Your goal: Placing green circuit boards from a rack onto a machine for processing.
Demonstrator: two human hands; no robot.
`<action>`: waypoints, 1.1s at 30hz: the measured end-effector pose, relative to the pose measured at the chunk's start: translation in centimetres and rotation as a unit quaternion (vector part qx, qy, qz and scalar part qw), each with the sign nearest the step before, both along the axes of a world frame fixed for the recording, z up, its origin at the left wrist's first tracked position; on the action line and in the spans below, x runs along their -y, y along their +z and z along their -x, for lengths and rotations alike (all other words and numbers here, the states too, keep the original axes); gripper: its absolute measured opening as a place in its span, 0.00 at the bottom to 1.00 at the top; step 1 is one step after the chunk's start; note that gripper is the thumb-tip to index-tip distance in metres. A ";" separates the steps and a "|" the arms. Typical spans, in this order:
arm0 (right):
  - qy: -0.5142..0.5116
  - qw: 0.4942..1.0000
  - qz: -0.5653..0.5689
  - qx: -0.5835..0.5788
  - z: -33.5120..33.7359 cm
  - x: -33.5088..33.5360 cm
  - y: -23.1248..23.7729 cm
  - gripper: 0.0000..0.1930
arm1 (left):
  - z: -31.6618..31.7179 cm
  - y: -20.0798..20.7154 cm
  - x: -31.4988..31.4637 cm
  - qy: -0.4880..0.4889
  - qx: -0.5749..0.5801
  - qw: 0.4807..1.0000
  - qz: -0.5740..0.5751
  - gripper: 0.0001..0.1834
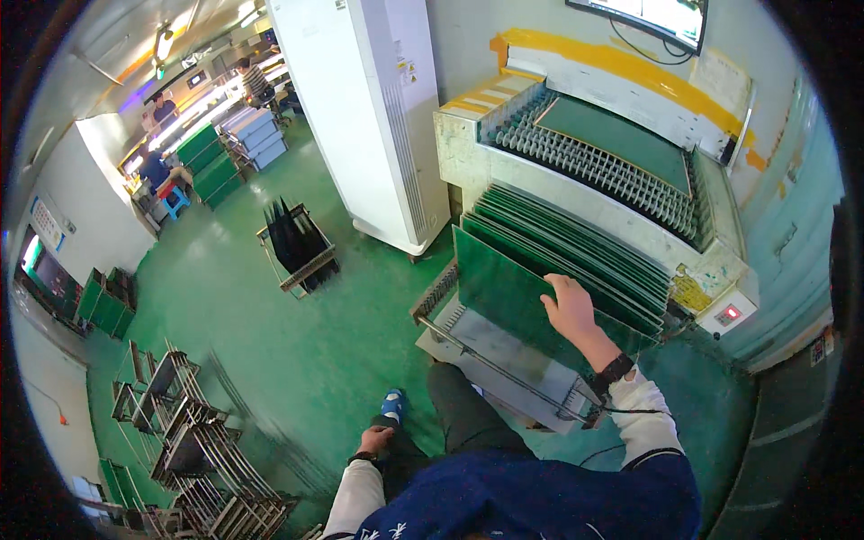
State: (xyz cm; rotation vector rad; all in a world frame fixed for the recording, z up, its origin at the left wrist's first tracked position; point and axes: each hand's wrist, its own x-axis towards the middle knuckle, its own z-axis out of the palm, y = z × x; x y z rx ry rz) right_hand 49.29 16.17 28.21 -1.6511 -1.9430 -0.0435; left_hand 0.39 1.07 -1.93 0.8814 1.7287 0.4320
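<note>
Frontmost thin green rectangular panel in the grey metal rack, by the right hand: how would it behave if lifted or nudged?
The thin green rectangular panel is probably fairly stiff: it shows no obvious sag. Likely light for its size, as it looks thin. Might tip if nudged, since it stands on edge in the grey metal rack.

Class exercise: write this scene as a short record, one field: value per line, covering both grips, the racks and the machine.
Left grip: lowered by the left leg; contents unclear
Right grip: at the top edge of the nearest green panel
Slotted metal rack: holds upright green panels in a row
Roller machine: flat green board lying on its rollers
Farther rack: dark panels, on green floor
Left side: more metal racks
</note>
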 end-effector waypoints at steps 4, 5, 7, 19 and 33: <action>-0.083 0.980 0.163 0.072 -1.8 -1.6 0.0 0.13 | -0.6 0.4 -0.1 -0.005 -0.028 0.999 -0.017 0.17; -0.076 0.980 0.157 0.096 -2.5 -2.2 -0.6 0.14 | -0.8 0.5 -0.1 -0.005 -0.037 0.999 -0.026 0.17; -0.058 0.975 0.187 0.106 -2.5 -3.1 -0.3 0.15 | -0.1 0.2 0.3 0.000 -0.042 0.999 -0.011 0.18; -0.071 0.966 0.231 0.090 -1.8 -3.5 0.4 0.16 | 0.5 -2.0 0.0 0.003 -0.050 0.999 -0.014 0.20; -0.091 0.964 0.229 0.098 -2.0 -3.3 0.8 0.15 | -0.7 0.0 -0.2 -0.024 -0.086 0.996 -0.029 0.19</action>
